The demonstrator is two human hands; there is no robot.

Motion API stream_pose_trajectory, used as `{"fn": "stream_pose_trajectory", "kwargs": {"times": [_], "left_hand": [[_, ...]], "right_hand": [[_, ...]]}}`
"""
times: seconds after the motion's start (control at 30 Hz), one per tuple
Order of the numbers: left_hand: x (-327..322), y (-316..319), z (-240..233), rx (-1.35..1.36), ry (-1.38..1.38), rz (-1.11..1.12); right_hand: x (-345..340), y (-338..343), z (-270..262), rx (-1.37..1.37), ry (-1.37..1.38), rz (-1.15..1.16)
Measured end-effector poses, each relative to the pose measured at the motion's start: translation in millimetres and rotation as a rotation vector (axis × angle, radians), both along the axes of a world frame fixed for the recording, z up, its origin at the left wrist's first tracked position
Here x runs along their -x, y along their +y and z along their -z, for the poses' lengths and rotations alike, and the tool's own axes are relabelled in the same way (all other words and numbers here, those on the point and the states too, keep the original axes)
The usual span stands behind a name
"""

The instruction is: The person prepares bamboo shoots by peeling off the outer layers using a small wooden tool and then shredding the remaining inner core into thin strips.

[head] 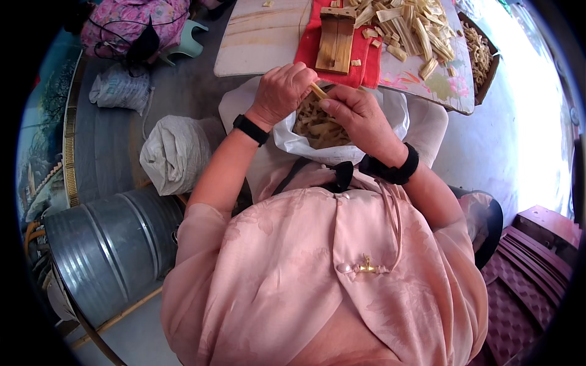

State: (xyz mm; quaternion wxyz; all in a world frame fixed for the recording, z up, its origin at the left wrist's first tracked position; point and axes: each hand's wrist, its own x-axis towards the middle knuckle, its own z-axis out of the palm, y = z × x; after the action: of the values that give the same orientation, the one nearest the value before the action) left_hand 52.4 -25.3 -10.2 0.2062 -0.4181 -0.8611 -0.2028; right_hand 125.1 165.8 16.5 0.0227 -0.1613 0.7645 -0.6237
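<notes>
Above an open white sack [293, 142] in front of me, my left hand [284, 89] and my right hand [355, 112] both grip one yellowish dried strip [319, 91], left at its upper end, right at its lower end. The sack holds many pale, twisted pieces [320, 130]. Just beyond my hands, a wooden block tool [335, 43] lies on a red cloth [371, 68] at the table's near edge. Dried, ridged yellowish strips [412, 27] are heaped to the right of the tool, with small cut bits scattered around.
The pale table [261, 45] has a near edge close to my hands. A box of twisted pieces [478, 55] stands right of it. At the left are a rolled-top white sack [171, 151], a smaller sack [121, 89], a green stool [187, 43] and a metal drum [114, 251].
</notes>
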Motion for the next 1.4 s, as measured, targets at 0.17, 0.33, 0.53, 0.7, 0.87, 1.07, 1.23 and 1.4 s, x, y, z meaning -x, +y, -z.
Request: {"fn": "stream_pose_trajectory", "kwargs": {"times": [0.17,0.33,0.53,0.7,0.87,1.07,1.23,1.4], "left_hand": [[15.3,11.7,1.4,-0.127,-0.186,-0.073],[26.9,22.0,-9.2,-0.718,-1.046,0.164],[43.7,25.9,-11.8,-0.704,-1.003,0.112],[61.1,26.9,-3.1,-0.489,-0.773,-0.047],[47.7,38.5,-10.8,-0.034,-0.506,-0.417],[1.8,14.4,-9.3,-0.163,-0.058,-0.26],[-34.1,13.3,7.5,-0.621,-1.479,0.058],[-46.9,14.5,4.7,-1.233,-1.847,0.263]], "right_hand": [[20.6,7.7,-6.3,0.052,-0.133,0.146],[57.8,32.4,12.5,0.09,-0.078,0.272],[73.5,34.7,5.7,0.026,0.003,0.321],[91.5,33.2,15.6,-0.138,0.067,0.398],[92.3,34.5,35.7,-0.479,0.168,0.375],[54.0,29.7,12.9,-0.438,0.245,0.408],[16.1,-3.6,1.7,-0.026,0.306,0.242],[-3.0,-12.3,2.9,-0.08,0.374,0.133]]}}
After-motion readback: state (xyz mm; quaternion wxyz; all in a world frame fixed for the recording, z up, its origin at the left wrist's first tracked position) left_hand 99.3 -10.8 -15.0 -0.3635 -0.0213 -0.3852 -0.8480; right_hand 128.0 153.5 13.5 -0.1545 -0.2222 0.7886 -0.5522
